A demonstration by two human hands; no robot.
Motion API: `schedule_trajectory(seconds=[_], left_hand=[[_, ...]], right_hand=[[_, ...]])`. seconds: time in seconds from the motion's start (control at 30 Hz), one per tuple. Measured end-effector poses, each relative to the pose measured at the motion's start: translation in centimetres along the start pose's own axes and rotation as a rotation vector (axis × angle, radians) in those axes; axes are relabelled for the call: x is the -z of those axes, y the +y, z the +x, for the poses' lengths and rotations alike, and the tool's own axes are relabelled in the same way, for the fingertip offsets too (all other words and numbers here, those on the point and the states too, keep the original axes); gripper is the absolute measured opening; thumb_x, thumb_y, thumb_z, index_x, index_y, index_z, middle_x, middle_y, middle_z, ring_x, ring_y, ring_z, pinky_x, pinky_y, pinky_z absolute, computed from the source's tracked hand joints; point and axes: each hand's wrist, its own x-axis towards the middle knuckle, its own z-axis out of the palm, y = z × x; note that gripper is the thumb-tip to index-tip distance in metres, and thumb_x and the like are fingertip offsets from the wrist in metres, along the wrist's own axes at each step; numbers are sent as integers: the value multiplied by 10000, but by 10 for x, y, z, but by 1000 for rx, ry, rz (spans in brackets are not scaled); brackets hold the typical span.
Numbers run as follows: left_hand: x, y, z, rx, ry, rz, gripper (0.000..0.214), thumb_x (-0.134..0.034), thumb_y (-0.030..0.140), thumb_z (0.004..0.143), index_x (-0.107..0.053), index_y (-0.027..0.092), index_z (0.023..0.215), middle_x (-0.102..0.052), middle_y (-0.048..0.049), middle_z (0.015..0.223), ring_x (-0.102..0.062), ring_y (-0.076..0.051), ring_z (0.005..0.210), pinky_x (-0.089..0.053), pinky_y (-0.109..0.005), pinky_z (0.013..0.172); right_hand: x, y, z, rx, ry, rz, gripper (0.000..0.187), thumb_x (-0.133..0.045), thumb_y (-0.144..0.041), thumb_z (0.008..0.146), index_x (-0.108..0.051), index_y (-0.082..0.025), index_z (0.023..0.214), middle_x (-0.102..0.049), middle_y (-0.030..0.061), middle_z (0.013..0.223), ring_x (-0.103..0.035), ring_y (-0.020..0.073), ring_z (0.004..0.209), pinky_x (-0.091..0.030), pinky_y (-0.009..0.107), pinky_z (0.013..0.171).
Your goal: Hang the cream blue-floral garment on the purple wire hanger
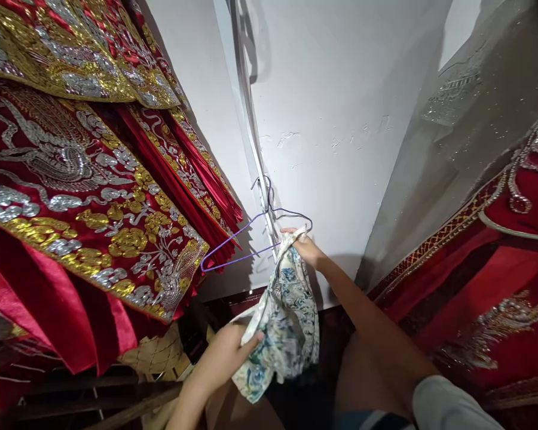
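A floral garment (291,310), white with blue and green print, hangs between my two hands. My left hand (233,352) grips its pale edge low down, thumb laid over the cloth. Higher up, my right hand (307,248) pinches the garment's upper end beside the hanger; some of those fingers lie behind the fabric. A purple hanger (233,240) is hooked at the white rail (251,137) on the wall, and its right end reaches just above my right hand. Whether the cloth touches the hanger's lower bar I cannot tell.
Red costumes (72,179) with gold and silver embroidery hang along the left. Another red beaded costume (497,286) is on the right. A white wall (332,119) stands ahead. Wooden poles and a woven basket (156,352) are low on the left.
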Motion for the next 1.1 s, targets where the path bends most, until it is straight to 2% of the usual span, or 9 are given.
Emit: schedule_trajectory(seconds=[0.17,0.33,0.43,0.6,0.8,0.9,1.0,1.07,1.1], left_hand=[[48,-6,-8,88,131,372,325,-422,249,929,-743,208,966,-744,-104,942,-659,-296,980,-350,-490,1082],[69,-12,-4,246,173,451,394,-389,183,890,-729,174,1088,-709,-160,1126,-583,-324,1175,-454,-424,979],[71,-10,7,178,275,373,432,-362,216,907,-679,161,1195,-700,-149,1171,-612,-298,1099,-464,-396,964],[83,2,36,24,610,196,403,-398,333,911,-636,158,1185,-656,-147,1290,-577,-322,1186,-441,-446,1023],[89,34,86,-211,625,-106,294,-460,307,947,-631,207,1164,-693,-73,1245,-648,-235,1106,-475,-344,968],[86,35,99,-264,625,-89,336,-444,256,949,-633,180,1217,-708,-78,1176,-647,-224,1097,-467,-333,971],[88,30,100,-276,642,-37,329,-431,265,960,-669,159,1161,-702,-87,1159,-636,-226,1089,-462,-334,971],[93,28,99,-277,635,4,326,-430,282,966,-686,161,1126,-705,-81,1121,-643,-219,1041,-468,-324,940],[97,28,98,-279,631,25,324,-428,288,968,-695,166,1107,-705,-76,1103,-644,-215,1020,-469,-318,924]], right_hand=[[-11,24,0,-14,-6,-67,130,-599,-335,753,-618,-209,731,-608,15,695,-573,217,774,-482,322,751],[15,16,-31,26,24,-98,259,-543,-324,741,-363,-244,573,-375,-33,557,-360,139,570,-328,268,530],[38,1,-47,65,32,-130,321,-530,-310,734,-261,-253,570,-228,-57,559,-206,118,561,-199,273,508],[56,-19,-60,93,-34,-147,329,-528,-314,786,-269,-246,594,-216,-59,587,-194,117,579,-185,279,536],[43,-28,-72,141,-59,-188,228,-482,-234,749,-332,-239,577,-301,-42,578,-295,132,578,-252,282,541],[51,-31,-76,199,10,-191,125,-537,-231,747,-628,-209,829,-471,-26,628,-444,167,629,-381,286,606],[79,-30,-69,153,298,-186,665,-628,-228,712,-521,-227,1369,-532,-56,651,-494,164,601,-439,278,612],[103,-31,-58,104,356,-220,765,-660,-222,682,-494,-211,1429,-574,-53,671,-521,155,603,-449,265,607],[115,-34,-53,81,335,-259,684,-676,-228,670,-587,-187,1347,-599,-39,677,-543,158,625,-453,263,614]])
